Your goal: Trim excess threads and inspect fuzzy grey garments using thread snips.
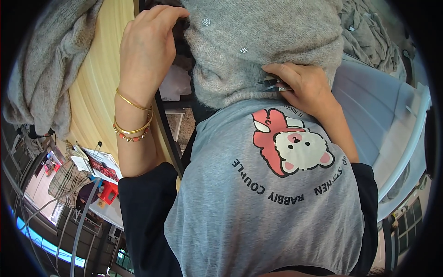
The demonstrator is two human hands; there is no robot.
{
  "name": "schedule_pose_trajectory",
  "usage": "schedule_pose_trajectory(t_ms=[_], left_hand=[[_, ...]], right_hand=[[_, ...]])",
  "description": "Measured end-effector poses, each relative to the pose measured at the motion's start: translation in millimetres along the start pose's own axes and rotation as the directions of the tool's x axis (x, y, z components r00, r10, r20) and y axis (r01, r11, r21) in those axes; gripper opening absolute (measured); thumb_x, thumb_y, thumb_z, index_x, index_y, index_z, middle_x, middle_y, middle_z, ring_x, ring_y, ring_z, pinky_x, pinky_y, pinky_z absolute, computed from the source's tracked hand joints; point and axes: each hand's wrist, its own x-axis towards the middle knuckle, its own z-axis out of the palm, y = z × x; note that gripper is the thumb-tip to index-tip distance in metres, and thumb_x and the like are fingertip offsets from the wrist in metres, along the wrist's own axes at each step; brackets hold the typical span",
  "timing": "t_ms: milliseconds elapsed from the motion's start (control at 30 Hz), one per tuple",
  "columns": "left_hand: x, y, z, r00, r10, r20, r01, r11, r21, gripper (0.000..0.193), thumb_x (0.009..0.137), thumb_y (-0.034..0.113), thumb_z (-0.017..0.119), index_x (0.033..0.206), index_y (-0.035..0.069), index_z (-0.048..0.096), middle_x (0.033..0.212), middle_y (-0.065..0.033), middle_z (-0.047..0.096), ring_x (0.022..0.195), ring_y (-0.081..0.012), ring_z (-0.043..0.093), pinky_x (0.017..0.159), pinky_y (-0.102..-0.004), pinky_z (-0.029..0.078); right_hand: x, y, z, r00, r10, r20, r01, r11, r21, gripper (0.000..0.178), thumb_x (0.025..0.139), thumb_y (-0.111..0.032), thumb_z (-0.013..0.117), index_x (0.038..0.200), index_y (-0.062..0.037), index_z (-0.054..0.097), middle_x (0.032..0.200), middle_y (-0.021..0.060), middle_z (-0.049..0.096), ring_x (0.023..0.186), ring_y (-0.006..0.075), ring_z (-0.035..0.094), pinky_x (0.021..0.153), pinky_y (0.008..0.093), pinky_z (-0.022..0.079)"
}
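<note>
A fuzzy grey knit sweater [272, 27] with small sparkling buttons lies across my lap, its ribbed edge toward me. My right hand [304, 85] is closed around small dark thread snips [274, 86], whose blades point left over the knit near that edge. On the left, my left hand [150, 39] hangs over the table's edge, fingers bent and a gap showing between index finger and thumb. Its index fingertip reaches the sweater's left side; I see nothing held in it. Gold bangles and a beaded bracelet [133, 136] circle my left wrist.
A pale wooden table [99, 87] runs along my left with another grey knit piece [50, 60] draped on it. Right of my lap stands a large translucent plastic bin [369, 101], grey knits [371, 39] at its far end. A white bundle [175, 83] sits below the table edge.
</note>
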Motion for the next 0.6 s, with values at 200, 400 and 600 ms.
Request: schedule_pose_trajectory(t_ms=[200, 400, 600], left_hand=[[0.5, 4.5, 1.5, 0.999, 0.020, -0.027, -0.018, 0.999, 0.042, 0.023, 0.087, -0.001, 0.054, 0.105, 0.008, 0.065, 0.096, -0.0080, 0.065, 0.086, -0.0281, 0.061, 0.077, -0.0364, 0.048], [3.4, -1.1, 8.1, 0.999, 0.029, -0.025, -0.028, 0.999, 0.037, 0.017, 0.084, 0.001, 0.057, 0.098, 0.008, 0.065, 0.095, -0.0068, 0.066, 0.086, -0.0280, 0.061, 0.075, -0.0364, 0.048], [11.7, 1.3, 4.2, 0.996, 0.062, -0.070, -0.060, 0.998, 0.037, 0.015, 0.084, 0.004, 0.058, 0.095, 0.008, 0.067, 0.092, -0.0056, 0.066, 0.085, -0.0279, 0.061, 0.073, -0.0376, 0.047]], right_hand=[[-5.1, -0.7, -0.6, 1.000, -0.018, -0.011, 0.018, 1.000, 0.006, 0.048, 0.066, 0.002, 0.070, 0.111, -0.0112, 0.062, 0.082, 0.0045, 0.067, 0.072, 0.0234, 0.066, 0.061, 0.0328, 0.053], [-7.6, 2.0, 0.1, 0.999, -0.012, -0.039, 0.013, 1.000, 0.012, 0.046, 0.066, 0.002, 0.070, 0.109, -0.0104, 0.062, 0.083, 0.0039, 0.067, 0.071, 0.0227, 0.066, 0.060, 0.0321, 0.053], [-12.3, 0.1, 0.7, 0.999, -0.001, -0.042, 0.001, 1.000, -0.004, 0.044, 0.067, 0.000, 0.069, 0.109, -0.0104, 0.062, 0.082, 0.0037, 0.067, 0.070, 0.0220, 0.066, 0.059, 0.0316, 0.052]])
